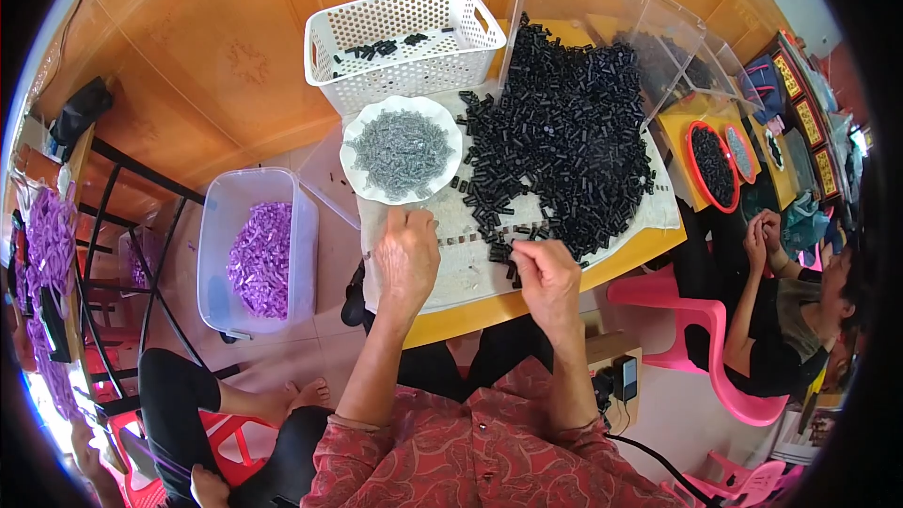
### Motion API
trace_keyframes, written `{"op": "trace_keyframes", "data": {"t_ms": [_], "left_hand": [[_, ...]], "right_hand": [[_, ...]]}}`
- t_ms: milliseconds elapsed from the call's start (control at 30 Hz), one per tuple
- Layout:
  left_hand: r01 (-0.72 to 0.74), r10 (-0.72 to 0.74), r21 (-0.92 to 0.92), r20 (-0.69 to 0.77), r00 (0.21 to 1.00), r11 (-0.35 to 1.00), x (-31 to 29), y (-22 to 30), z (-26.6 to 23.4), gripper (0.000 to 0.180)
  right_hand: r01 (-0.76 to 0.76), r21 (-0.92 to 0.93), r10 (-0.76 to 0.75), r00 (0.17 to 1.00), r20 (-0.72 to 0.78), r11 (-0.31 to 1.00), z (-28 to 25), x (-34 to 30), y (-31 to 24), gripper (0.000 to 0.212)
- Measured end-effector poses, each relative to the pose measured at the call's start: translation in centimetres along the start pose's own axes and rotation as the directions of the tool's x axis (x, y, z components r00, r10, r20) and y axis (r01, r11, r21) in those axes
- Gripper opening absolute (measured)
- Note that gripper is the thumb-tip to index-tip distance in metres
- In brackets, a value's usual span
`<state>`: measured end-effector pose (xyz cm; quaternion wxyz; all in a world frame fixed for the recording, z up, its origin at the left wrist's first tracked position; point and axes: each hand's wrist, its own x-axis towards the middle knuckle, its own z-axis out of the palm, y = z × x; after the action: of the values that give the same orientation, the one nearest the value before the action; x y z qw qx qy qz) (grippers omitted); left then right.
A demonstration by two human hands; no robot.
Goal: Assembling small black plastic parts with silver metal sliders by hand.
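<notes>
My left hand is at the near rim of a white scalloped bowl, its fingers curled together. Small clear grey pieces fill that bowl. Whatever the left fingers hold, if anything, is hidden under them. My right hand is closed in a pinch at the near edge of a big heap of short black tube-like pieces. Some black pieces lie right beside its fingertips; what is between them is too small to make out. Both hands are above a pale cloth on the yellow table.
A white perforated basket with a few black pieces stands behind the bowl. A clear bin lies tipped behind the heap. Left on the floor is a tub of purple pieces. Other people sit at left and right, one on a pink chair.
</notes>
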<state>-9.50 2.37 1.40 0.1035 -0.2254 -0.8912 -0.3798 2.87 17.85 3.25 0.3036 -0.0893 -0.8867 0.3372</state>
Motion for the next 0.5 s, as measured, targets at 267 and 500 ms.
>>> {"op": "trace_keyframes", "data": {"t_ms": [267,500], "left_hand": [[0.224,-0.181,-0.460,0.136,0.974,0.859,-3.1,1.1,-0.4,0.010],[0.421,-0.286,-0.688,0.309,0.907,0.591,-5.4,0.8,-0.4,0.013]], "right_hand": [[-0.082,-0.331,0.080,0.997,-0.018,0.940,1.5,2.9,2.7,0.012],[-0.087,-0.358,0.105,0.994,0.031,0.930,1.7,2.9,2.5,0.016]]}}
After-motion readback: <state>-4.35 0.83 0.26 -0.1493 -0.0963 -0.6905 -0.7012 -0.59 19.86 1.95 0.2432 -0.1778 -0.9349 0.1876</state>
